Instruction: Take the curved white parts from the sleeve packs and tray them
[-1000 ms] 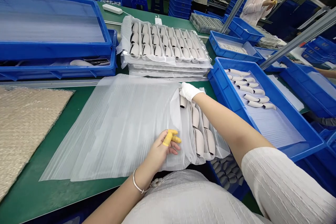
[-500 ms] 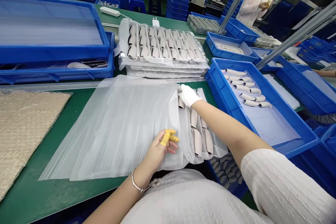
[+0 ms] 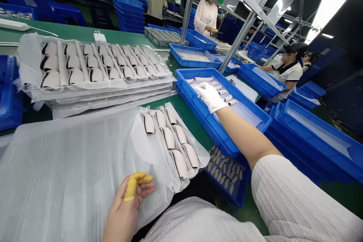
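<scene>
My right hand (image 3: 209, 96), in a white glove, reaches over a blue tray (image 3: 211, 136) holding pale curved shells (image 3: 223, 92). Its fingers are stretched toward the far-left shells; the undersides of the fingertips are hidden. My left hand (image 3: 132, 194) wears yellow finger cots and rests over a thin white sheet (image 3: 76, 159), its loosely bent fingers apart with nothing visible between them. Beside it, a white-lined packing tray (image 3: 155, 140) holds several pale shells (image 3: 169, 138) in rows, and the sheet covers its left part.
A stack of filled packing trays (image 3: 119, 87) stands behind the sheet. A lower blue bin (image 3: 241, 193) with shells sits below the table edge. Metal posts (image 3: 190, 5) rise behind the blue tray. Co-workers (image 3: 205, 17) stand farther back. More blue trays (image 3: 320, 128) are at the right.
My right hand has moved from the packing tray to the blue tray at the right. A shell now shows where it was. The view has turned right; my left hand stays over the sheet.
</scene>
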The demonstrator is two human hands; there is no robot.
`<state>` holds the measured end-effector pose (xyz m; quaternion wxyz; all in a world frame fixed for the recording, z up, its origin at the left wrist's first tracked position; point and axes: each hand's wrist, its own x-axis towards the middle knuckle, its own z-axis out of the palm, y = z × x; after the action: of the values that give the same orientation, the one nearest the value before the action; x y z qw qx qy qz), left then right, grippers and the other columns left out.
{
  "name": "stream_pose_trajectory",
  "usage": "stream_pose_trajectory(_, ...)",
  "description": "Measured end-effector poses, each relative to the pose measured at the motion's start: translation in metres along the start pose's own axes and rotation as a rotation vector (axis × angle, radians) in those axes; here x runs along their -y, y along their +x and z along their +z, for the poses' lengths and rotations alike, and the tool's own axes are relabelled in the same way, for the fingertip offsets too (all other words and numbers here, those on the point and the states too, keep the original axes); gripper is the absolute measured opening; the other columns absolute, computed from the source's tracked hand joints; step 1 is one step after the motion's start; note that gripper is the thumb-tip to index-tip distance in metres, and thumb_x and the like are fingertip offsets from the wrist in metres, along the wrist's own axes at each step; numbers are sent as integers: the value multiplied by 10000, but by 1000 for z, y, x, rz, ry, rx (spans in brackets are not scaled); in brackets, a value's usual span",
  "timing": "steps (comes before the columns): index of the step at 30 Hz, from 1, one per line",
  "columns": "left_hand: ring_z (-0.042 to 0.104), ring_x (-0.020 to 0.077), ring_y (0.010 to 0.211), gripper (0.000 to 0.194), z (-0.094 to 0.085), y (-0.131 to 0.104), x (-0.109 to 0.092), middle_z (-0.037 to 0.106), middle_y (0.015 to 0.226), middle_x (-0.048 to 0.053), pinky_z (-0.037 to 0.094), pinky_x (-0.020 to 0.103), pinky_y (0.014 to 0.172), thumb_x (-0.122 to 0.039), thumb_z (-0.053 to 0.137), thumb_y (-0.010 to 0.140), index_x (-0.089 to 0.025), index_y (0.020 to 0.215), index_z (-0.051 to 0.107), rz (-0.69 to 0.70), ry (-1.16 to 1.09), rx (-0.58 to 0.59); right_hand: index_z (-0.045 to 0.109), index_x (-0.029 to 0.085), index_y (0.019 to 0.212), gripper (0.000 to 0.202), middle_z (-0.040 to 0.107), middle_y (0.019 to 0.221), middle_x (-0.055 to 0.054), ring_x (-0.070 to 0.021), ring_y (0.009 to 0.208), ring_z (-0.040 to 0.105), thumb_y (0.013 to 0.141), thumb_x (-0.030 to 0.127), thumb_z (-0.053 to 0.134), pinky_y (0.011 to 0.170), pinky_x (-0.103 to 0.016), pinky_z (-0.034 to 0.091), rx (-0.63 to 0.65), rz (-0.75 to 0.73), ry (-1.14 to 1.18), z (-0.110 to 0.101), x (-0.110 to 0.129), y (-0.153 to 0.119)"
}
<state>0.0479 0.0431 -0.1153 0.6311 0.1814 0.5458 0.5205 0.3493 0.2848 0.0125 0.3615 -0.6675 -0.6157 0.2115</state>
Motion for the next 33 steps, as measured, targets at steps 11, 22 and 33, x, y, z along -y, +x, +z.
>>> stream_pose_trajectory(11, 644, 166, 564, 422, 14, 0, -5, 725, 696, -1, 543, 257, 511, -544, 814, 639, -209, 839, 653, -4, 32, -119, 610, 142, 1036, 485, 665, 864, -92, -157, 619, 553, 912, 606, 543, 623, -299, 465, 5, 221, -162, -73, -91, -14)
stream_pose_trajectory(22, 655, 155, 677, 526, 7, -3, -4, 729, 768, -3, 567, 225, 610, -641, 814, 635, -217, 914, 675, 11, 16, -74, 602, 153, 986, 283, 668, 858, -102, -241, 760, 630, 1001, 424, 525, 674, -299, 397, 458, -87, -704, -39, -57, -56)
stream_pose_trajectory(33, 681, 181, 743, 525, -11, -1, -4, 732, 841, 11, 606, 268, 652, -614, 811, 657, -214, 971, 679, -82, 21, -42, 662, 179, 950, 429, 692, 879, -86, -222, 766, 631, 957, 587, 531, 757, -315, 475, 694, -59, -623, -101, -61, -85)
